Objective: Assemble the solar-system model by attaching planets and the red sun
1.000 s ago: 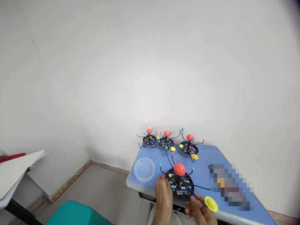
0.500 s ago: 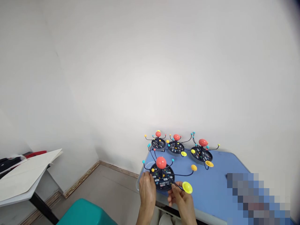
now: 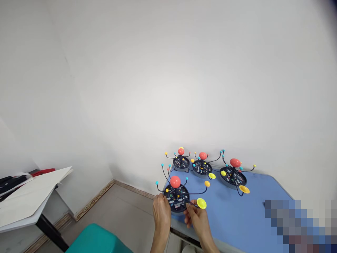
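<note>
Blue table (image 3: 237, 214), both hands gripping solar-system model (image 3: 176, 198), black round base, red centre ball, wire arms, small coloured balls.

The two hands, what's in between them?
In the head view, a black solar-system model with a red ball sits between the left hand and right hand.

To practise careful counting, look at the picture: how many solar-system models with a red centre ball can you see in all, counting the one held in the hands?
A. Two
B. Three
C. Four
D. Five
C: three models stand in a row at the back of the blue table, and a fourth model is held between the left hand and right hand.
</note>
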A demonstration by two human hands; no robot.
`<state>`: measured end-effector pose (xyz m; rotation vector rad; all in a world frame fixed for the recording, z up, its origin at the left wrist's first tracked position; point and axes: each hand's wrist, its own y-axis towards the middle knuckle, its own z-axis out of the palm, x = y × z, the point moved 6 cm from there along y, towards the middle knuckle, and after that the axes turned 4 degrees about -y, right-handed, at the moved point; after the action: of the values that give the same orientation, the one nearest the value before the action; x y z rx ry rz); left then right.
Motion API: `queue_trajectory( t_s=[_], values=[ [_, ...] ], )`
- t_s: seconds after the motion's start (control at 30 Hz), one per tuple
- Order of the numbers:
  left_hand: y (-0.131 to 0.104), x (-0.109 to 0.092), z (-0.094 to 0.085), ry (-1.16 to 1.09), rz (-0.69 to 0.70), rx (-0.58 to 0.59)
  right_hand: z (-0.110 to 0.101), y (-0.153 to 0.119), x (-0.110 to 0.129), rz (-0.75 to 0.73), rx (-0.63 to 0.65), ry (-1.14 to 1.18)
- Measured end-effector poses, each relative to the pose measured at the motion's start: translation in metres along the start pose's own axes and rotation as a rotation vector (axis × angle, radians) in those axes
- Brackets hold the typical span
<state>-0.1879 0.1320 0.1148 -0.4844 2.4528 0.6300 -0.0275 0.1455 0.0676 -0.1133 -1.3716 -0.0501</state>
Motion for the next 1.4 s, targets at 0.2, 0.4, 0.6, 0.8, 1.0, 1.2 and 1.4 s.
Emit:
queue_trajectory(
  t_s=[0.2, 0.4, 0.6, 0.8, 1.0, 1.2, 1.4],
  values=[
    [-0.002, 0.001, 0.007, 0.017, 0.008, 0.006, -0.005, 0.004, -0.004, -0.002, -0.006, -0.093],
    [-0.003, 0.0, 0.01, 0.037, 0.008, 0.007, -0.007, 0.011, -0.009, -0.005, 0.017, -0.188],
    [-0.004, 0.001, 0.011, 0.062, -0.007, 0.016, -0.009, 0.015, -0.008, -0.02, 0.014, -0.235],
    [-0.004, 0.002, 0.013, 0.078, -0.011, 0.001, -0.009, 0.019, -0.01, -0.031, 0.017, -0.224],
    [-0.003, 0.002, 0.014, 0.088, -0.013, 0.004, -0.01, 0.022, -0.014, -0.024, 0.017, -0.222],
    [-0.001, -0.001, 0.011, 0.09, -0.022, 0.039, -0.011, 0.025, -0.017, -0.019, 0.016, -0.217],
    [-0.001, -0.002, 0.01, 0.083, -0.025, 0.064, -0.009, 0.029, -0.02, -0.009, -0.011, -0.189]
  ],
)
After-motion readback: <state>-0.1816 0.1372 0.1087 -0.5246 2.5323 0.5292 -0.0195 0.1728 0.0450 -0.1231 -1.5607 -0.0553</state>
